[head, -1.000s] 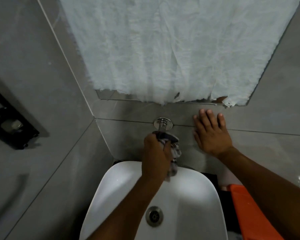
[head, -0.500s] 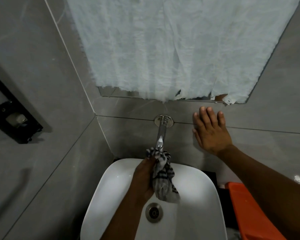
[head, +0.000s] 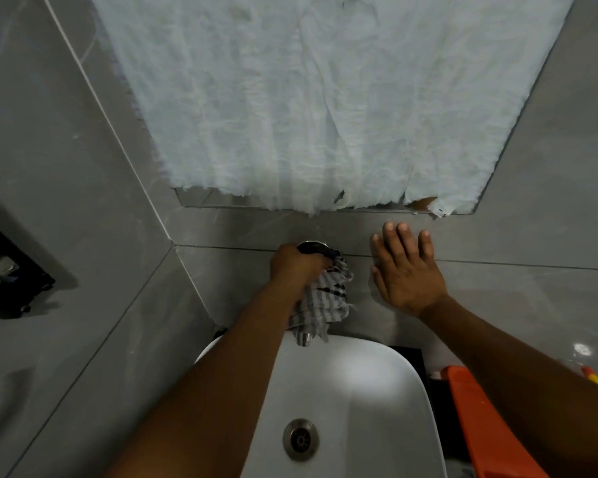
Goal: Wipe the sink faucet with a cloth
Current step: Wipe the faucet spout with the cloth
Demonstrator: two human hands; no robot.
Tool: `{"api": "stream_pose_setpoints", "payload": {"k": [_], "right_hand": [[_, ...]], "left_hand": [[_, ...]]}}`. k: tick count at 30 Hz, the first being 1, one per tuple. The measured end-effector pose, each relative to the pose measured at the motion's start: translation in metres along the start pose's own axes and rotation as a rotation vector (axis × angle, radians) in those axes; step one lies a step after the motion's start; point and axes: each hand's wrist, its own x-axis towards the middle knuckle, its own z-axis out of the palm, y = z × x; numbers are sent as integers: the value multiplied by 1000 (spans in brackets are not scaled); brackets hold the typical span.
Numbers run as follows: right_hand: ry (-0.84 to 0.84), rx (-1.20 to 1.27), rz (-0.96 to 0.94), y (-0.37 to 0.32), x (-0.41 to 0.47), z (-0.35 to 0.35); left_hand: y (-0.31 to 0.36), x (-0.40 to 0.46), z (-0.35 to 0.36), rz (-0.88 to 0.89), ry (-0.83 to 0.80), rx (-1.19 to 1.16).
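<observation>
A chrome faucet (head: pixel 312 246) comes out of the grey tiled wall above a white sink (head: pixel 353 384). Only its round wall flange shows; the spout is hidden under my hand and the cloth. My left hand (head: pixel 296 267) is closed around a grey striped cloth (head: pixel 321 301) and presses it onto the faucet close to the wall. The cloth's loose end hangs down to the sink's back rim. My right hand (head: pixel 406 270) lies flat on the wall tile to the right of the faucet, fingers spread, holding nothing.
A mirror covered with torn white paper (head: pixel 325 98) hangs above the faucet. A black wall fixture (head: pixel 11 270) sits on the left wall. An orange object (head: pixel 480 419) stands to the right of the sink. The drain (head: pixel 300 439) is in the basin's middle.
My left hand slid the cloth from the spout's tip over the basin back up along the faucet to the wall flange. My right hand stayed flat on the wall.
</observation>
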Motion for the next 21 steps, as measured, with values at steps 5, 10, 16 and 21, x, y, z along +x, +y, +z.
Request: {"api": "stream_pose_setpoints", "payload": {"k": [5,10,16,21], "right_hand": [[-21,8,-2,-1,0,-3],[-54,-1,20,-5,-2,-2],[-60,16,58,-9,-4,-4],[-173,99,130,-20,1,-24]], "left_hand": [[-22,-14,-1,-4,25,-216],[-63,-48,-5,8,-25,-375],[-114,-76,-2,-32,-291,-877],[-130,-84,-3,0,-349,-929]]}}
